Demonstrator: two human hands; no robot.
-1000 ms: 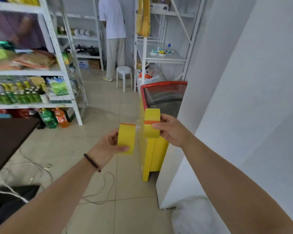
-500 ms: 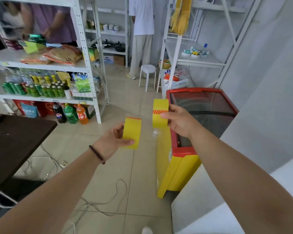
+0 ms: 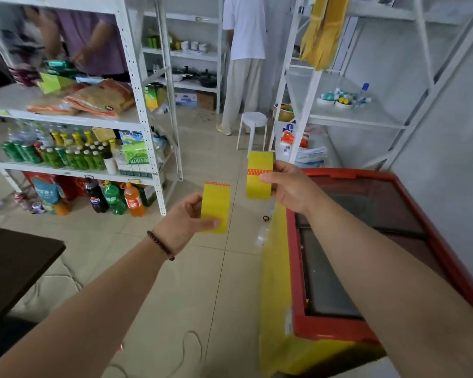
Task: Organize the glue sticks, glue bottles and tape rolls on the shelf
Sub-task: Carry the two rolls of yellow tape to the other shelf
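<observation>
Each of my hands holds a yellow tape roll seen edge-on, with a narrow orange patterned band. My left hand [image 3: 185,222] grips the lower left tape roll [image 3: 215,207] over the tiled floor. My right hand [image 3: 291,186] grips the higher right tape roll [image 3: 259,174] just beyond the freezer's far corner. The two rolls are apart, with a gap between them. On the white shelf [image 3: 352,118] at the back right lie small glue bottles and tubes [image 3: 342,98].
A red-rimmed yellow chest freezer [image 3: 339,268] fills the right foreground. A stocked white rack [image 3: 145,105] with drinks stands left, a dark table [image 3: 14,268] at lower left. Two people [image 3: 246,50] stand at the back, with a white stool [image 3: 253,126] nearby. Cables lie on the floor.
The view has swung right and forward, bringing the freezer and right shelf closer. My hands have drawn the two rolls further apart, the left lower and the right higher.
</observation>
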